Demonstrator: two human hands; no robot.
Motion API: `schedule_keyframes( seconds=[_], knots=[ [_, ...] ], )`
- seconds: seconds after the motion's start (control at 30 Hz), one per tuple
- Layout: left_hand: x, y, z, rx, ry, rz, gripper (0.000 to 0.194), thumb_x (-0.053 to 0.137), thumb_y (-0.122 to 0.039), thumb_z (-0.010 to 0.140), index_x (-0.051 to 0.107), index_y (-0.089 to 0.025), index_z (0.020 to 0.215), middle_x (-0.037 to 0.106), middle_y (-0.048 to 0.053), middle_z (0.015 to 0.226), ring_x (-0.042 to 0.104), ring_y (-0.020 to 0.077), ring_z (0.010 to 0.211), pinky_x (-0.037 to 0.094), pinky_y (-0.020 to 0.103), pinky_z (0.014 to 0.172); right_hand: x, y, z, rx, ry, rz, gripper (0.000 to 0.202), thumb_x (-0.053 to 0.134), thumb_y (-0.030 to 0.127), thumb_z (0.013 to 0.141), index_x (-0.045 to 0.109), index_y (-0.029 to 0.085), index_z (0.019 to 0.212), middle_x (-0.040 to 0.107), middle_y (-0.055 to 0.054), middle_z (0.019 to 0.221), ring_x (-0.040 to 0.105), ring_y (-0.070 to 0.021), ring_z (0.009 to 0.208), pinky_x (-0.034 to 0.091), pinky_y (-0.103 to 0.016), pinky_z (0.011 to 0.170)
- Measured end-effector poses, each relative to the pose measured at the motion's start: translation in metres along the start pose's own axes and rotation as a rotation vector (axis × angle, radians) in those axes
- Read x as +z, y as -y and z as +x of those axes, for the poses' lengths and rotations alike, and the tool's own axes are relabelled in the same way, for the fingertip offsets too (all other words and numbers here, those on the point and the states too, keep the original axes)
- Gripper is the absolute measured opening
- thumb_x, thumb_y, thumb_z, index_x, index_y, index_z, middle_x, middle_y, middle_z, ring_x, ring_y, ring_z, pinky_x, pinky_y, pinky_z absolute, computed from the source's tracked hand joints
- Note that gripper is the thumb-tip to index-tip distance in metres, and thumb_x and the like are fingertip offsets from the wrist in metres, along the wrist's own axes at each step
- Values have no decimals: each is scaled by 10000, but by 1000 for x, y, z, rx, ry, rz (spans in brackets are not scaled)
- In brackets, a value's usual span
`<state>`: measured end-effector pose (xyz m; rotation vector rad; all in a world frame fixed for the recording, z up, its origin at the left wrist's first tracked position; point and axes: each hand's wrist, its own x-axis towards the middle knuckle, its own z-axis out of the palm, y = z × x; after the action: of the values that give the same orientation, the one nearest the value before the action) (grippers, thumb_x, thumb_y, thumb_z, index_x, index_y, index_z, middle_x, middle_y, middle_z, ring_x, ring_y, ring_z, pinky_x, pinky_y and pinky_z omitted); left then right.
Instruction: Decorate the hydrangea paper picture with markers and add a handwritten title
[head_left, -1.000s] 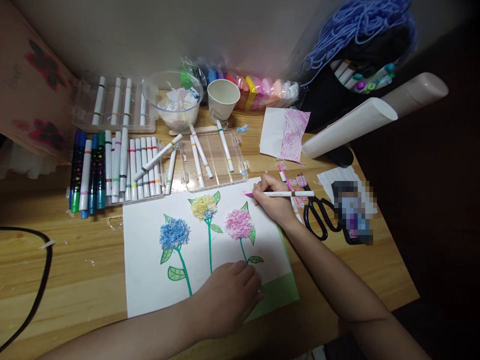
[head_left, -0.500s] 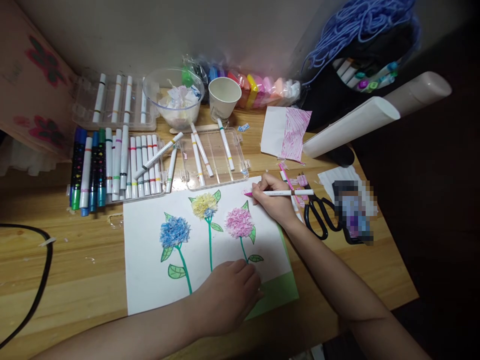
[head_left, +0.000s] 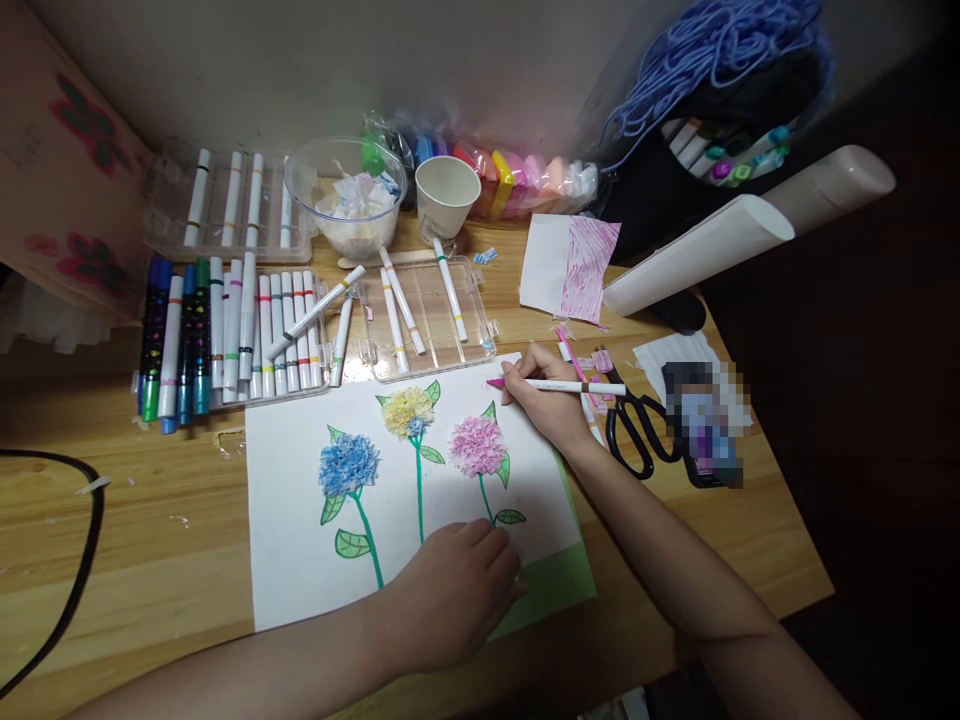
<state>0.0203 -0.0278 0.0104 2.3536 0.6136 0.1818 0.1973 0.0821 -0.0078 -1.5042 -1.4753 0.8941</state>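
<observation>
My right hand (head_left: pixel 547 395) is closed around a white marker (head_left: pixel 592 388) with a pink tip end and a brown band. The tip meets the upper right of the white paper (head_left: pixel 285 560), at a small pink mark. My left hand (head_left: pixel 465 580) rests on the lower part of the paper, fingers curled together and fingertips mostly hidden. Three flowers with green stems and leaves decorate the sheet: a blue flower (head_left: pixel 349 463), a yellow flower (head_left: pixel 407 412) and a pink flower (head_left: pixel 478 445), their heads textured like paper bits. A green sheet (head_left: pixel 559 590) shows underneath.
Several markers lie in an open clear case (head_left: pixel 420 300) at the back left. Behind stand a clear bowl (head_left: pixel 349 235) of paper scraps and a paper cup (head_left: pixel 448 195). Black scissors (head_left: pixel 630 430), a phone (head_left: pixel 705 425) and a half-coloured paper (head_left: pixel 570 265) lie on the right.
The marker tip has shifted very slightly at the pink mark. My left hand stays in place, and the view has moved a little.
</observation>
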Motion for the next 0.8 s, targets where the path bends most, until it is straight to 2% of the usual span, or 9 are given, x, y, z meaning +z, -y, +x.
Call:
schedule_keyframes(
  seconds=[0.3, 0.57, 0.8],
  knots=[
    [0, -1, 0, 6, -6, -6, 205, 371, -253, 937, 495, -175, 793, 580, 32, 783, 535, 189, 696, 401, 328, 570, 0, 3, -1, -20, 17, -27, 311, 581, 275, 823, 407, 214, 573, 540, 49, 493, 531, -116, 499, 408, -264, 558],
    [-1, 0, 1, 2, 9, -1, 186, 386, -249, 928, 506, -173, 806, 587, 26, 796, 527, 185, 697, 406, 328, 582, 0, 4, -1, -1, 63, 25, 294, 612, 308, 813, 460, 207, 583, 568, 31, 526, 598, -144, 584, 447, -283, 610],
    [1, 0, 0, 4, 15, 5, 202, 375, -256, 935, 524, -167, 831, 589, 24, 809, 525, 187, 701, 402, 329, 575, -1, 5, -1, -12, 86, 9, 291, 608, 288, 814, 454, 206, 581, 557, 36, 511, 565, -133, 552, 427, -270, 583]
  ],
)
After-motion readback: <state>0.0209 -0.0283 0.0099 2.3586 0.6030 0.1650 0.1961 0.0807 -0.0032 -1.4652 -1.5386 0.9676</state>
